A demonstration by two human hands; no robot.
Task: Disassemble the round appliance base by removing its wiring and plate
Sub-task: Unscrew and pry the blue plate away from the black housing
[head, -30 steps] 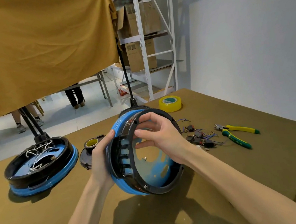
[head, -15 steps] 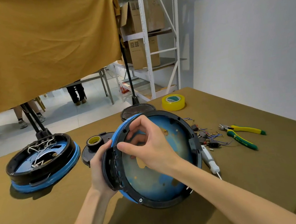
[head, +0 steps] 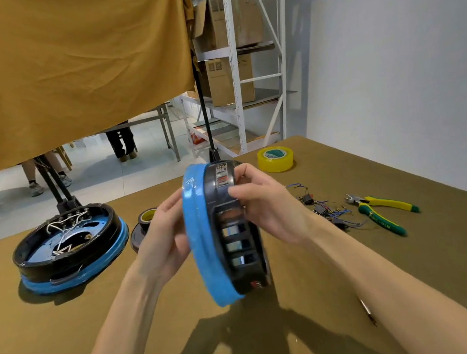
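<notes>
A round black appliance base (head: 232, 234) with a blue-taped rim is held on edge above the table, its slotted side wall facing me. My left hand (head: 163, 235) holds its blue underside from the left. My right hand (head: 269, 210) grips the black rim from the right, fingers curled over the top edge. Its inside is hidden from me. A second round base (head: 68, 247) with white wiring inside lies flat at the left. Loose removed wires and connectors (head: 323, 208) lie at the right.
Yellow-green pliers (head: 384, 211) lie at the right, a yellow tape roll (head: 275, 159) at the back, and a small tape roll on a dark disc (head: 145, 222) behind my left hand. A screwdriver tip (head: 368, 311) shows by my right forearm. A stand pole (head: 206, 128) rises behind the table.
The base has been turned from showing its open blue inside to standing edge-on, with the slotted side wall toward me. Both hands shifted with it and the view moved a little.
</notes>
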